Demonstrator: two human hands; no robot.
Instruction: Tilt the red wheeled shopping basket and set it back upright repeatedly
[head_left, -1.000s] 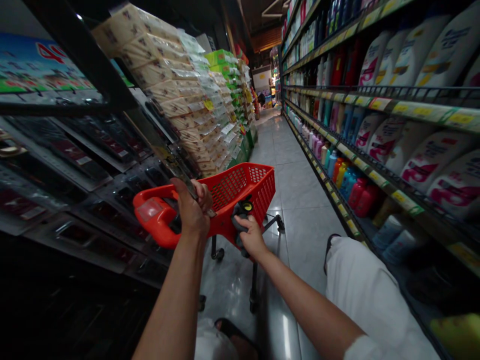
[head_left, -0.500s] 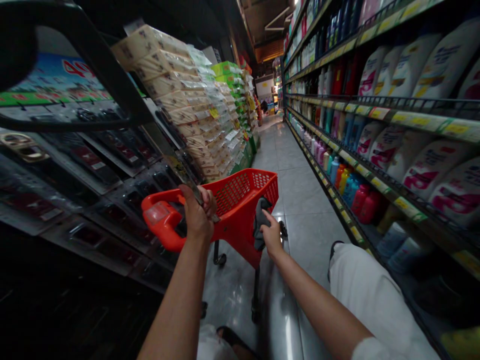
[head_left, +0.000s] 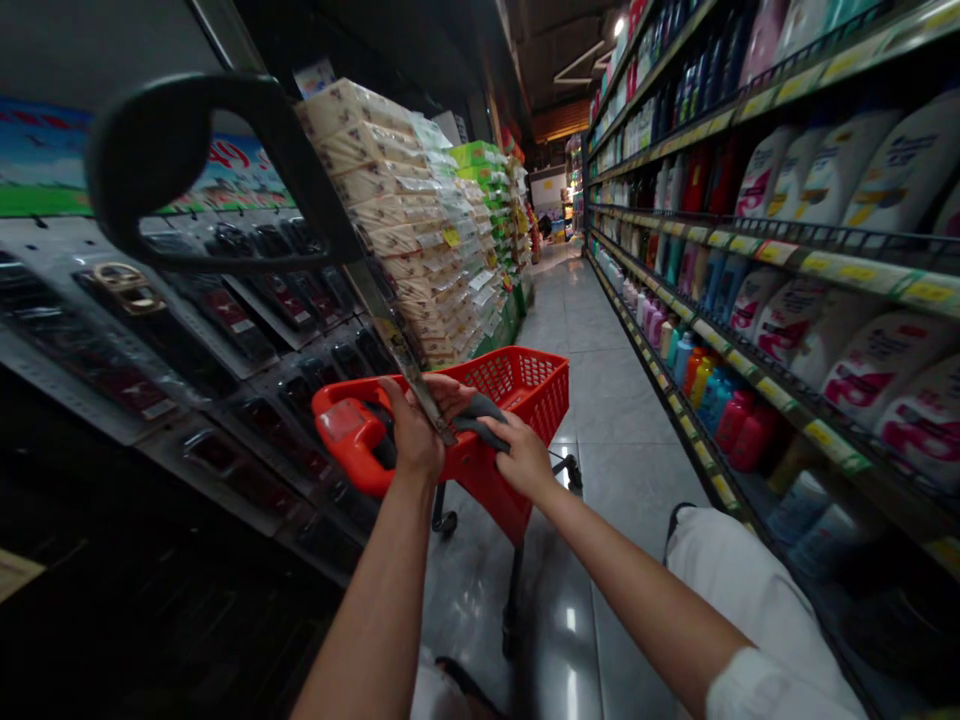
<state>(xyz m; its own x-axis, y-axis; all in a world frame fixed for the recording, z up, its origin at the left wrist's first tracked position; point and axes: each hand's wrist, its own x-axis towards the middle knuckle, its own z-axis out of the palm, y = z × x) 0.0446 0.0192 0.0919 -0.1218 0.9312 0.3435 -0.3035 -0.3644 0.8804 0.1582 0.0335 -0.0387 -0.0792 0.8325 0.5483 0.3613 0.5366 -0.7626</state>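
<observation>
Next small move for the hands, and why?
Probably close the left hand around the metal strip: it lies across that hand with the fingers extended, not wrapped, while the right hand is holding the grey item close by.

The person's left hand (head_left: 420, 440) and right hand (head_left: 525, 460) are uncovered, with bare, smooth forearms (head_left: 390, 600). Toward half past four, a pale white sleeve (head_left: 757, 690) of plain, softly creased fabric covers the right arm above the forearm. At four o'clock, loose white legwear (head_left: 750, 570) forms a broad, rounded shape with faint folds, edged by a narrow dark curve at its upper left. Near six o'clock, a patch of white cloth (head_left: 429, 690) shows beside dark footwear (head_left: 465, 675), its details lost in shadow.
</observation>
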